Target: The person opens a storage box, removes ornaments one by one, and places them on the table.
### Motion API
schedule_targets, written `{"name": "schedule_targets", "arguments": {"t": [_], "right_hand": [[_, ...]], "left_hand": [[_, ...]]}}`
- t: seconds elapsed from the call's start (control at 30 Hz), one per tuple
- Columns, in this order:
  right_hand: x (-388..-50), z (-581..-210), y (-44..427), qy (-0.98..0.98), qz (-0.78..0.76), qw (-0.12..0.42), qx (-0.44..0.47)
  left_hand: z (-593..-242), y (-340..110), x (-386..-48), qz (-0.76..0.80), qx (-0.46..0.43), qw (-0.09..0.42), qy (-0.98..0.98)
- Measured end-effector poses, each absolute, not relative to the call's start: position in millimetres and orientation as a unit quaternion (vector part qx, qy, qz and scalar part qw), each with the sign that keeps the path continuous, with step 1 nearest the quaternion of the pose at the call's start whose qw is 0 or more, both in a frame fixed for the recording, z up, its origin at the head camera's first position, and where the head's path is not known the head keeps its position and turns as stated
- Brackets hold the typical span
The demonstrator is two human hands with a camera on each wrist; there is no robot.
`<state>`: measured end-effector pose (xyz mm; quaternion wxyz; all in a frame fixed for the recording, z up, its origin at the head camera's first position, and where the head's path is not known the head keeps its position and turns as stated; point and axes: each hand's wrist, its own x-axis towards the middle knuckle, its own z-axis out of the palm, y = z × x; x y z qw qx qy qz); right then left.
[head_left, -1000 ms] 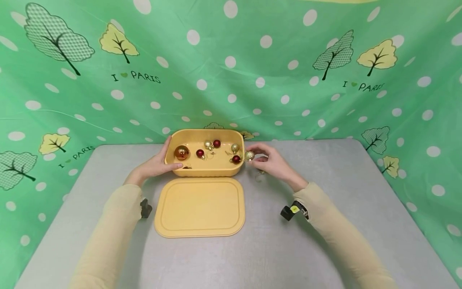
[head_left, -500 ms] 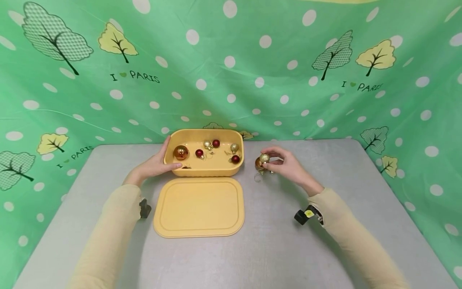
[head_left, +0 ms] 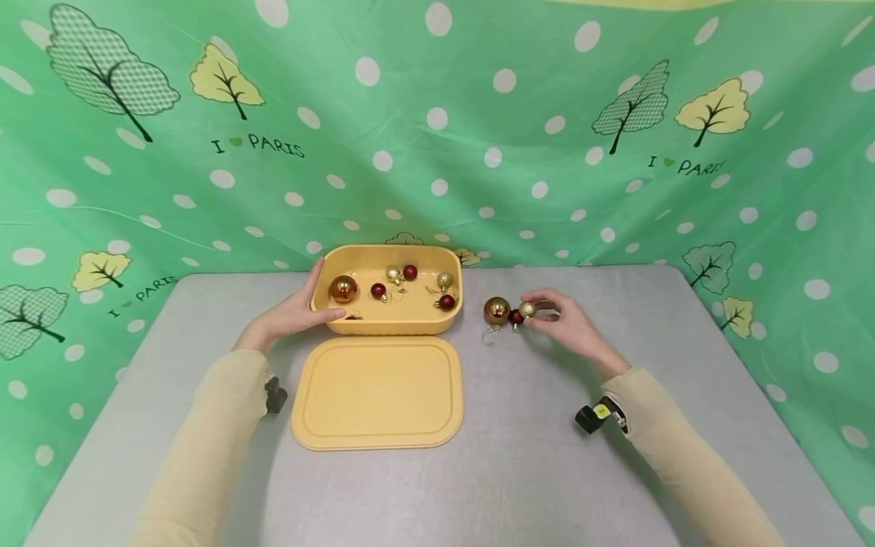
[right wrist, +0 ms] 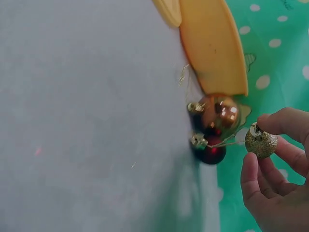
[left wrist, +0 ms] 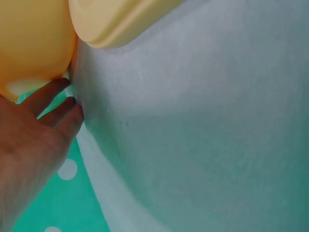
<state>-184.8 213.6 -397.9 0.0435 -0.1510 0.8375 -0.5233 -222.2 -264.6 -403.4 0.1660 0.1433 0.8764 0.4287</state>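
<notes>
Gold glitter bauble (head_left: 528,309): pinched between thumb and fingers of the right grip (head_left: 567,325), just beside the red bauble (head_left: 516,318), near the far edge of the counter (head_left: 533,463), right of centre. Expected handling: light, stiff, possibly brittle; the glitter coat should resist slipping. Take hold across the widest part with minimal pressure; keep load off the small cap (right wrist: 255,129). Left grip (head_left: 292,310) holds the yellow box (head_left: 393,327) at its left end, thumb over the rim.

Both arms (head_left: 215,433) reach forward — left hand (head_left: 295,311) gripping, right hand (head_left: 569,323) pinching.
</notes>
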Motion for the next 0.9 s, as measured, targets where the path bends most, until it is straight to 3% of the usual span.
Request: {"name": "schedule_targets", "arguments": {"t": [0.4,0.67,0.9], "right_hand": [[-171.0,-386.9,217.2,0.858,-0.492,0.053,-0.136],[-185.5,-419.2,226.5,0.873,-0.469,0.043,-0.124],[-190.7,-426.1,226.4,0.883,-0.453,0.025,-0.124]], "left_hand": [[-405.1,-264.9,-223.0,0.428,0.142,0.165,0.877],[-405.6,-264.2,-225.0,0.432,0.139,0.169,0.875],[-405.3,-265.0,-223.8,0.428,0.142,0.163,0.878]]}}
